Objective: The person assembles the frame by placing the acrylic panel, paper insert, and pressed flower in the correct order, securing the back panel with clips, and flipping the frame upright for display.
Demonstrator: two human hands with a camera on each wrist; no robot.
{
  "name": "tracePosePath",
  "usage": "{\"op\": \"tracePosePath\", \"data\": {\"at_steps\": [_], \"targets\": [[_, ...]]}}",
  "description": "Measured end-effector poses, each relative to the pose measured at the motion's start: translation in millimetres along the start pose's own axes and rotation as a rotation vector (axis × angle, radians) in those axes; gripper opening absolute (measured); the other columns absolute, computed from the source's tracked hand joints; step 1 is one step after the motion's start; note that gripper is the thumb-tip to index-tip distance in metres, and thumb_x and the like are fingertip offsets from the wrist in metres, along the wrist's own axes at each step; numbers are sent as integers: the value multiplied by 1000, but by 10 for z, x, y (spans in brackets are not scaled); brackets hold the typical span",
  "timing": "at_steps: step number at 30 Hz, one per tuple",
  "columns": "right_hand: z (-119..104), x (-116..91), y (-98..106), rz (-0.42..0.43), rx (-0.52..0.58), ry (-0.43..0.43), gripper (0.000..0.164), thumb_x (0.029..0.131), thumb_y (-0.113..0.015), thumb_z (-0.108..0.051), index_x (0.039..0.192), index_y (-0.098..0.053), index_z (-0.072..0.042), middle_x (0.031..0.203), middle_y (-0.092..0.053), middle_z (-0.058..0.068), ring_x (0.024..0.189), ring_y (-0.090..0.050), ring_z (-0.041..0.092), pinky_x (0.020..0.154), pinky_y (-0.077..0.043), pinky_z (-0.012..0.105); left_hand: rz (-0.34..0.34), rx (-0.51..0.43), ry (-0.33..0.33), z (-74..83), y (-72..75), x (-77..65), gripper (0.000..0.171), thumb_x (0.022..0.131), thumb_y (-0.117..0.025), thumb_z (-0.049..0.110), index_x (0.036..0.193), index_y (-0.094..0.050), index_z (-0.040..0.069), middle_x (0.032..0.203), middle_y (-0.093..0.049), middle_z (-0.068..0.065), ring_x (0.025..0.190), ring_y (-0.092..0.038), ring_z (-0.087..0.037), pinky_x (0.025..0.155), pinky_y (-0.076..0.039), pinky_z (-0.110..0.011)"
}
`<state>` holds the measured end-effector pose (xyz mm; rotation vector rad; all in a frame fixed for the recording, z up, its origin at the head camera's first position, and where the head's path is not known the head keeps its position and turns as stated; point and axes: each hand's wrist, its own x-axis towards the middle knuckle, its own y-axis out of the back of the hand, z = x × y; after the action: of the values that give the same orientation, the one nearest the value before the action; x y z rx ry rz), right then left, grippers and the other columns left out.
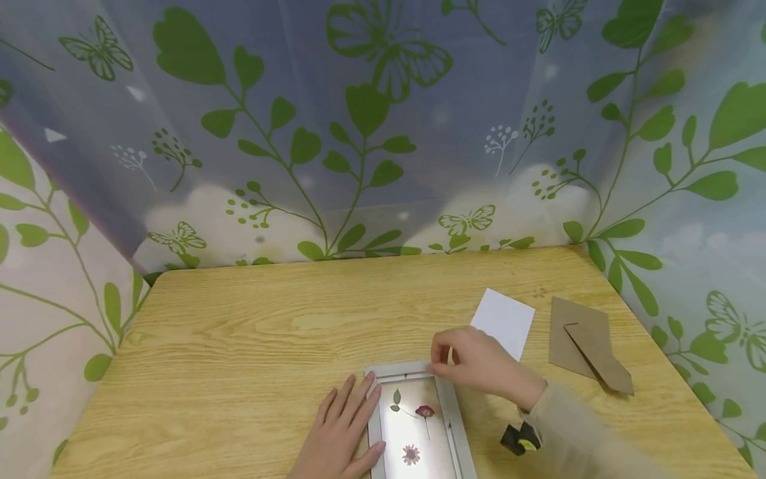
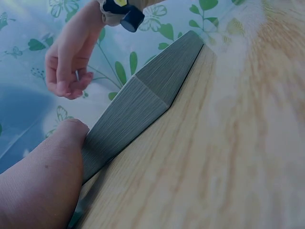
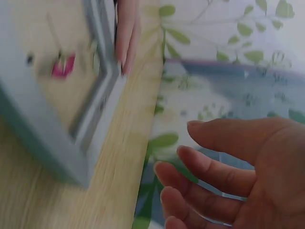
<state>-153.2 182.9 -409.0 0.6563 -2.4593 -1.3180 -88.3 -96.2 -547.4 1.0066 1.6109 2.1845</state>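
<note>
A grey picture frame point(image 1: 462, 436) lies on the table at the front with its inner ledge facing up. Inside its clear pane show a dark red pressed flower point(image 1: 425, 412), a pink daisy-like flower point(image 1: 411, 455) and a green leaf sprig point(image 1: 396, 399). My left hand point(image 1: 342, 432) rests on the frame's left side, fingers straight and spread. Above the far right corner is my right hand point(image 1: 479, 362), thumb and fingers loosely bent. In the right wrist view a gap shows between this hand's point(image 3: 228, 162) thumb and index finger, with nothing seen in it.
A white card point(image 1: 505, 321) lies beyond my right hand. Further right is a brown backing board point(image 1: 577, 332) with its stand leg point(image 1: 601, 359) folded out. Several tiny brown pieces point(image 1: 540, 293) lie near the far right. Patterned cloth point(image 1: 269, 133) hangs around the wooden table point(image 1: 239, 346).
</note>
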Motion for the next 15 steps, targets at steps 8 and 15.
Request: {"op": "tracePosePath", "data": {"at_steps": [8, 15], "targets": [[706, 6, 264, 151, -42, -133, 10, 91, -72, -21, 83, -66, -17, 78, -63, -7, 59, -49, 9, 55, -42, 28, 0, 20, -3, 3, -3, -2, 74, 99, -40, 58, 156, -31, 13, 164, -22, -6, 144, -30, -38, 105, -32, -57], [1275, -88, 377, 152, -6, -373, 52, 90, -71, -30, 122, -55, 9, 117, -57, 30, 100, -56, 42, 81, -49, 52, -13, -8, 3, 2, -1, 0, 73, 100, -37, 59, 157, -30, 13, 165, -20, -5, 145, -28, -38, 106, -33, -58]]}}
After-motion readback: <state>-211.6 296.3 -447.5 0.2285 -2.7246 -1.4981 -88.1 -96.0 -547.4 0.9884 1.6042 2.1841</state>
